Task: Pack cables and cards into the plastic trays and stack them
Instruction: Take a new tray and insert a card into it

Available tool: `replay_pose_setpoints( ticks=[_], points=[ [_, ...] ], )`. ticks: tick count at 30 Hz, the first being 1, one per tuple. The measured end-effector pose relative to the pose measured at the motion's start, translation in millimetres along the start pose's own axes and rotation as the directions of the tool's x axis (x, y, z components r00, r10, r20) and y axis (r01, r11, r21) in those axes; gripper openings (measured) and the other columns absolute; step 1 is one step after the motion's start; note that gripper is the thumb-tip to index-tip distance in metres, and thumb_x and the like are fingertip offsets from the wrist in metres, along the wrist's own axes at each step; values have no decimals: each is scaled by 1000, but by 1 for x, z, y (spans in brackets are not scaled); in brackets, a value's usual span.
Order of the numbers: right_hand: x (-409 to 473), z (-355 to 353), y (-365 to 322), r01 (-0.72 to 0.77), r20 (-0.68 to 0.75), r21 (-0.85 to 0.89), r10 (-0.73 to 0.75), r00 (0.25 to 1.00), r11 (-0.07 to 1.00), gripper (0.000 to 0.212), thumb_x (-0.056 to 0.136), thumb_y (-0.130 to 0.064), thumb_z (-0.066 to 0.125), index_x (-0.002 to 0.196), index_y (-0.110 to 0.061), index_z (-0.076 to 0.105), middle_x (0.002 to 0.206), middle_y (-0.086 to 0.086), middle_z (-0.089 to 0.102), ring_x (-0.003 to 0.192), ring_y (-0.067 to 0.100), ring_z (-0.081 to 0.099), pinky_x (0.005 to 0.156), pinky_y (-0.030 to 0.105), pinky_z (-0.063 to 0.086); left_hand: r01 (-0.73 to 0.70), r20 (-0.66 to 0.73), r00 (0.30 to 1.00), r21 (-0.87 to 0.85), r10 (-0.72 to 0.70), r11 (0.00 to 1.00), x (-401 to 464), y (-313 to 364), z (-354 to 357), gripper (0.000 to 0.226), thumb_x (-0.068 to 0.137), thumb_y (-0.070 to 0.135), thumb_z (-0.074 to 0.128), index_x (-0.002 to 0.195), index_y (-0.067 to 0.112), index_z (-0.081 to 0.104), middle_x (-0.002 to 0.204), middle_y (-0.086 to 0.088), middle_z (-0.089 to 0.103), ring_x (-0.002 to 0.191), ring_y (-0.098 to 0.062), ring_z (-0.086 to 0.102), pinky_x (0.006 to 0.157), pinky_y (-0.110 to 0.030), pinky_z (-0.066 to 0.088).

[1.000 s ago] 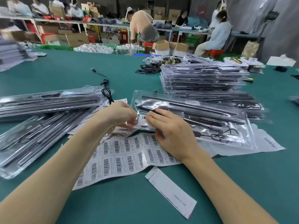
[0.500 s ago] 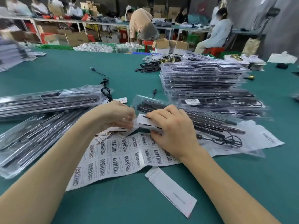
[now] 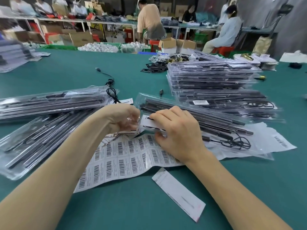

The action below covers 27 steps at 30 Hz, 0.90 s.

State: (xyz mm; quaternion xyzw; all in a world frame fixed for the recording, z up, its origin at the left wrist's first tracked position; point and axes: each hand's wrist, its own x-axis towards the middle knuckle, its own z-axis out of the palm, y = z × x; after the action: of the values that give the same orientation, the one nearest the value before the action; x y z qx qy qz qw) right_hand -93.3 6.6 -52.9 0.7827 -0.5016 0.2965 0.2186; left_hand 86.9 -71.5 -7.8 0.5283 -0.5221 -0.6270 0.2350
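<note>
Nearest, low and right of centre, a white paper strip (image 3: 180,194) lies on the green counter (image 3: 132,209). Just beyond it a sheet of barcode labels (image 3: 119,161) spreads across the middle of the frame, under both wrists. Above the sheet the two hands meet at centre: the right hand (image 3: 178,135) has its fingers curled round a white card (image 3: 148,124) at the near end of a clear plastic tray (image 3: 207,123) holding black rods and a coiled cable. The left hand (image 3: 123,117) is curled at the tray's left corner, apparently pinching the clear plastic edge, though glare blurs it. At left lie two more filled trays (image 3: 46,123), overlapping. Further back, right of centre, stands a stack of packed trays (image 3: 212,80). A loose black cable (image 3: 108,78) lies upper centre.
</note>
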Motion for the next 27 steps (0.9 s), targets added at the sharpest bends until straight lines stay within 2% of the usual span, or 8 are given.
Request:
replay_pose_setpoints(
  ticks=[4, 8, 13, 16, 19, 23, 25, 27],
  points=[
    [-2, 3, -5, -8, 32, 1, 8, 999, 1000, 41, 76, -19, 78, 117, -18, 73, 113, -5, 74, 95, 23, 64, 70, 36, 51, 6, -24, 1000, 27, -5, 1000, 2, 0, 4, 23, 89, -15, 44, 76, 4, 47, 68, -8, 53, 44, -13, 52, 37, -18, 46],
    [-2, 4, -1, -20, 9, 27, 20, 1000, 999, 36, 81, -16, 77, 117, -13, 74, 112, -2, 75, 91, 24, 64, 70, 37, 53, 11, 51, 999, -26, -9, 1000, 2, 0, -1, 10, 91, -8, 54, 90, 1, 55, 81, -10, 58, 56, -14, 59, 48, -19, 55],
    [-1, 0, 5, -133, -10, 33, 133, 991, 991, 39, 78, -14, 79, 117, -12, 74, 114, 0, 75, 98, 22, 66, 77, 35, 58, -47, -30, 999, -65, 45, 997, 5, 3, -8, 10, 93, 3, 61, 102, -1, 59, 86, -9, 60, 57, -13, 65, 54, -19, 56],
    [-3, -4, 13, -198, 40, -15, 199, 979, 980, 27, 79, -15, 79, 106, -14, 76, 98, -2, 76, 90, 23, 64, 64, 37, 57, -47, -54, 998, -105, 41, 993, 2, 4, -14, 7, 94, 1, 58, 101, 1, 57, 80, -7, 60, 54, -12, 63, 51, -20, 55],
    [-4, -2, 12, -182, 34, -47, 184, 982, 982, 33, 82, -23, 81, 113, -13, 75, 101, -2, 77, 88, 22, 66, 61, 35, 57, -97, -131, 986, 73, 106, 993, 2, 2, -12, 23, 99, 17, 60, 113, -2, 55, 91, -9, 64, 60, -12, 69, 57, -23, 58],
    [-3, -2, 11, -175, 62, -77, 180, 982, 982, 38, 88, -36, 75, 120, -15, 73, 115, -4, 74, 94, 22, 64, 69, 34, 52, -301, -44, 904, 638, 425, 708, 0, 1, -11, 77, 71, 76, 70, 131, 35, 45, 120, 4, 55, 98, -13, 68, 86, -40, 56],
    [-2, -3, 13, -176, 136, -5, 175, 975, 984, 40, 87, -33, 75, 123, -15, 70, 118, -4, 72, 101, 21, 61, 74, 33, 53, -370, 110, 901, 698, 419, 612, -3, 1, -15, 79, 53, 82, 77, 121, 52, 50, 127, 8, 48, 104, -6, 63, 91, -34, 53],
    [-4, -6, 18, -194, 217, 69, 175, 960, 979, 44, 86, -27, 73, 128, -18, 65, 123, -6, 67, 111, 18, 57, 80, 32, 55, -394, 171, 882, 779, 440, 488, -1, -5, -20, 59, 59, 71, 82, 110, 53, 60, 132, 8, 44, 98, 0, 61, 87, -22, 52]
  ],
)
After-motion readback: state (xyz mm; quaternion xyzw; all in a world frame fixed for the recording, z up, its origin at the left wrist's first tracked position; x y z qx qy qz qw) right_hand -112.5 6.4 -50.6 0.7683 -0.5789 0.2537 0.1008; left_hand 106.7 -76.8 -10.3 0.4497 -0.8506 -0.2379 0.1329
